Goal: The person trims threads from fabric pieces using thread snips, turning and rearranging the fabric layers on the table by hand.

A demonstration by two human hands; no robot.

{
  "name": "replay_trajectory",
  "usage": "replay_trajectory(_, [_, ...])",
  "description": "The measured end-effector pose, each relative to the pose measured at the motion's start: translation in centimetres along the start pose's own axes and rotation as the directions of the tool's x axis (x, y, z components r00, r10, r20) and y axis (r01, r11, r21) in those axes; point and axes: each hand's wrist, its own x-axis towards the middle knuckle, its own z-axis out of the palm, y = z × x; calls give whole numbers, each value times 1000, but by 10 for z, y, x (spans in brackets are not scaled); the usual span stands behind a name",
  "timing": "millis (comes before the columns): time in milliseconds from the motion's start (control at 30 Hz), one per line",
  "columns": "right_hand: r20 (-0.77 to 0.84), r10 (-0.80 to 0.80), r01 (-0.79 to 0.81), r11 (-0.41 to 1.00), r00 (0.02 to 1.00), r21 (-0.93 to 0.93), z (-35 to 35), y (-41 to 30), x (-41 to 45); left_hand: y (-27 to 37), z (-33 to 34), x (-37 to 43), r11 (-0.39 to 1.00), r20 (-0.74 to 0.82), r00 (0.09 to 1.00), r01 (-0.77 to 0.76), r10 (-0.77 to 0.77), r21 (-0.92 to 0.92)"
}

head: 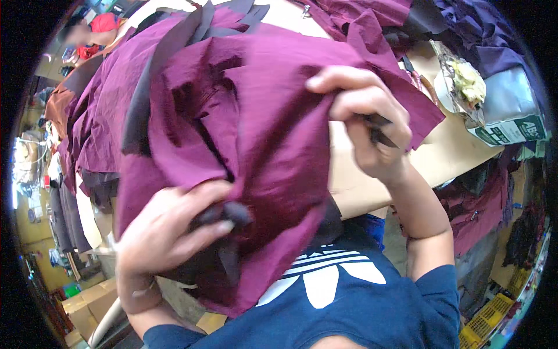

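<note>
A magenta cloth piece with dark parts (283, 126) hangs bunched between both hands, in front of the chest. My left hand (174, 227) pinches its lower left part between thumb and fingers, with some dark fabric in the grip; the hand is slightly blurred. Higher up at the right, my right hand (370, 113) grips the cloth's right edge, fingers curled over a dark bit of material. More magenta cloth with dark strips (104, 118) lies on the table behind and to the left. The far side of the held piece is hidden.
On the pale tabletop (370, 192) at the right are a handled tool (418, 78), a torn wrapper with pale contents (468, 83) and a box with green printing (510, 131). Purple-blue cloth (488, 39) is piled behind. A person (93, 32) is at the far upper left. Cardboard boxes (93, 301) stand at lower left.
</note>
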Motion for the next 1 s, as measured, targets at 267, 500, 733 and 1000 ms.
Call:
replay_trajectory(267, [-224, 450, -503, 784, 864, -363, -55, -26, -41, -2, 79, 77, 946, -139, 978, -190, 158, -263])
replay_trajectory(500, [544, 507, -449, 858, 669, -248, -30, -48, -33, 10, 83, 75, 968, -127, 977, -193, 174, -163])
replay_trajectory(733, [344, 568, -500, 822, 748, -271, -29, -33, -48, 0, 83, 75, 920, -194, 971, -202, 142, -335])
replay_trajectory(1000, [213, 413, -353, 896, 885, -271, -17, -16, -43, 2, 69, 80, 773, -86, 988, -156, 131, -615])
